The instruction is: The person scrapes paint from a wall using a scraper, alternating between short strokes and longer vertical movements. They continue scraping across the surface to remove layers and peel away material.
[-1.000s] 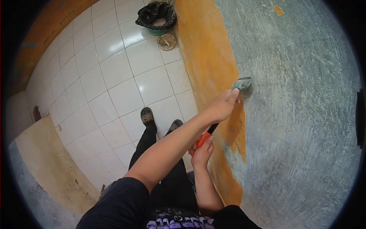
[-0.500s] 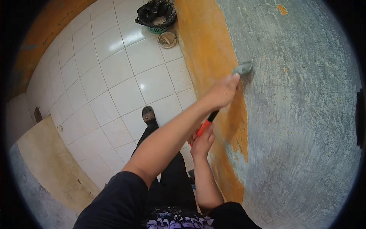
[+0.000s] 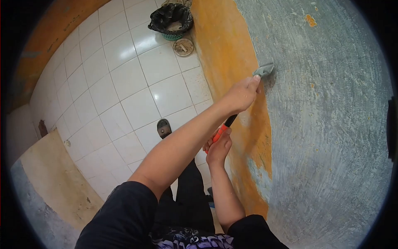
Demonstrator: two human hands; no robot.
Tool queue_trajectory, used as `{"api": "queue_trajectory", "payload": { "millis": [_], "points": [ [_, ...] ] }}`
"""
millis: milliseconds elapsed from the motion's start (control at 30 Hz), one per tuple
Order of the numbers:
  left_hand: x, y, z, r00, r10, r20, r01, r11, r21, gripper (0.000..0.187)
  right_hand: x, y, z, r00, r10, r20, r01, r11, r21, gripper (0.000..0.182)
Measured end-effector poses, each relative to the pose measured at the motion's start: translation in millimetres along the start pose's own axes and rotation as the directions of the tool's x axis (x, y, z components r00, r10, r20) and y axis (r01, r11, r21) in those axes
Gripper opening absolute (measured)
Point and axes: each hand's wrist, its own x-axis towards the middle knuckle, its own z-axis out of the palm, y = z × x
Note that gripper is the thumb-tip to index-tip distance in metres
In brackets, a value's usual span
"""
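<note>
A long-handled scraper [image 3: 231, 120], with a red grip, a black shaft and a grey-green head, slants up against the wall on my right. My left hand [image 3: 243, 94] wraps round its upper part, thumb right behind the head. Lower down, my right hand [image 3: 219, 149] is closed round the red grip. The scraper head [image 3: 263, 69] meets the grey, streaky wall surface [image 3: 323, 124], close to its border with the orange paint [image 3: 230, 50]. My left forearm crosses in front of my body, and my left palm hides part of the shaft.
By the wall's foot stands a green basket [image 3: 172, 37] lined with a black plastic bag [image 3: 159, 18]. A round, dusty dish [image 3: 183, 47] lies beside it on the white tiled floor [image 3: 137, 74]. A low wall [image 3: 58, 178] is at the left. My sandalled foot [image 3: 164, 128] rests on the tiles.
The scraper head has shifted slightly upward along the wall, both hands keeping their hold. The view has also moved a little, so the floor and basket sit slightly lower and further right.
</note>
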Motion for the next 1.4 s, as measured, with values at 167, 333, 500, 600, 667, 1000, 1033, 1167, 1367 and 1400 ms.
{"api": "queue_trajectory", "payload": {
  "millis": [167, 333, 500, 600, 667, 1000, 1033, 1167, 1367, 1400],
  "points": [
    [-39.3, -24.8, 39.5, 0.995, -0.050, 0.083, 0.053, 0.998, -0.037, 0.055, -43.1, 18.2, -30.5, 0.981, 0.127, -0.149, -0.115, 0.990, 0.085, 0.059],
    [-67.9, -43.9, 75.7, 0.995, -0.048, 0.090, 0.054, 0.996, -0.075, 0.055, -71.9, 28.3, -83.3, 0.984, 0.104, -0.146, -0.107, 0.994, -0.012, 0.058],
    [-70.7, -48.9, 86.5, 0.995, -0.051, 0.081, 0.057, 0.996, -0.071, 0.055, -73.2, 25.9, -104.4, 0.991, 0.082, -0.102, -0.088, 0.994, -0.061, 0.057],
    [-67.4, -51.4, 87.0, 0.998, -0.018, 0.053, 0.020, 0.999, -0.043, 0.055, -69.7, 25.2, -104.3, 0.993, 0.080, -0.089, -0.086, 0.994, -0.061, 0.057],
    [-64.7, -51.7, 85.6, 0.999, -0.005, 0.037, 0.006, 1.000, -0.021, 0.055, -65.7, 24.4, -102.1, 0.992, 0.082, -0.094, -0.088, 0.994, -0.067, 0.057],
    [-38.7, -38.3, 50.8, 0.999, 0.042, 0.013, -0.042, 0.999, 0.006, 0.058, -35.4, 21.1, -64.6, 0.995, 0.065, -0.080, -0.067, 0.998, -0.022, 0.058],
    [-35.5, -36.2, 47.1, 0.999, 0.053, 0.000, -0.053, 0.999, 0.012, 0.058, -29.7, 19.2, -62.5, 0.996, 0.071, -0.058, -0.072, 0.997, -0.009, 0.058],
    [-9.0, -20.6, 22.9, 0.997, 0.073, -0.018, -0.073, 0.997, 0.023, 0.058, -7.6, 1.9, -33.7, 0.998, 0.019, -0.058, -0.022, 0.998, -0.057, 0.060],
    [15.6, 15.4, -17.0, 0.999, 0.043, -0.020, -0.045, 0.991, -0.125, 0.058, 27.4, -23.1, 0.2, 1.000, -0.008, 0.009, 0.009, 0.996, -0.085, 0.058],
    [17.4, 20.5, -20.1, 0.999, 0.052, -0.010, -0.053, 0.990, -0.134, 0.058, 28.1, -24.0, 3.4, 0.999, -0.027, 0.020, 0.029, 0.995, -0.096, 0.057]
  ]
}}
